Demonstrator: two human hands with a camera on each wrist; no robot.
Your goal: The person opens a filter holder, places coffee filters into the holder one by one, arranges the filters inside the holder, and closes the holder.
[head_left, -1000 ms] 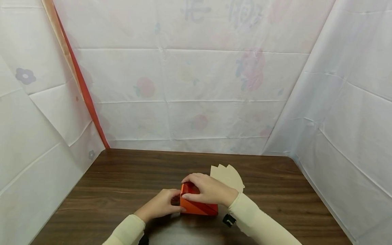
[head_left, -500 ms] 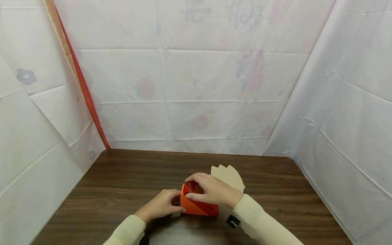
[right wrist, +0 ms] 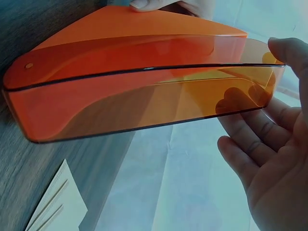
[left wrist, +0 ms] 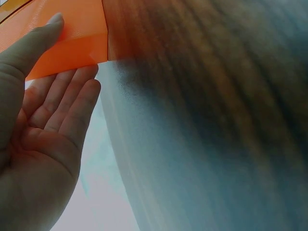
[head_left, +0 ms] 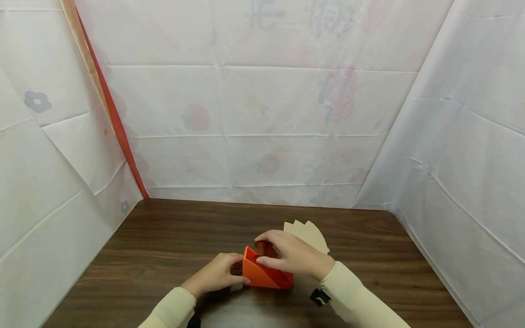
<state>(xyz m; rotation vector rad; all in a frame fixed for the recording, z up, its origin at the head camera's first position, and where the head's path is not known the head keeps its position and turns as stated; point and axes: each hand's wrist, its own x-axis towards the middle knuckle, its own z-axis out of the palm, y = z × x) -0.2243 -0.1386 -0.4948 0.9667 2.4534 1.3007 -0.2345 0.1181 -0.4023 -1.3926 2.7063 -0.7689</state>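
An orange box (head_left: 260,274) with a see-through amber lid (right wrist: 130,103) stands on the table. At the box's left end my left hand (head_left: 217,272) grips its sides, thumb on the near face and fingers on the far one. The left wrist view shows that thumb lying on the orange wall (left wrist: 79,48). My right hand (head_left: 297,255) pinches the free end of the lid between thumb and fingers. The lid is swung partly out of the box, leaving a gap at the left end. Fan-shaped cream papers (head_left: 308,234), like coffee filters, lie just behind my right hand.
The dark wooden table (head_left: 184,228) is enclosed by white printed cloth (head_left: 246,105) at the back and both sides. A red ribbon-like strip (head_left: 116,132) runs down the back left corner. A small black device (head_left: 320,297) hangs at my right wrist.
My right hand has moved to the right with the lid, and the gap at the box's left end has widened. The left hand keeps its grip in place.
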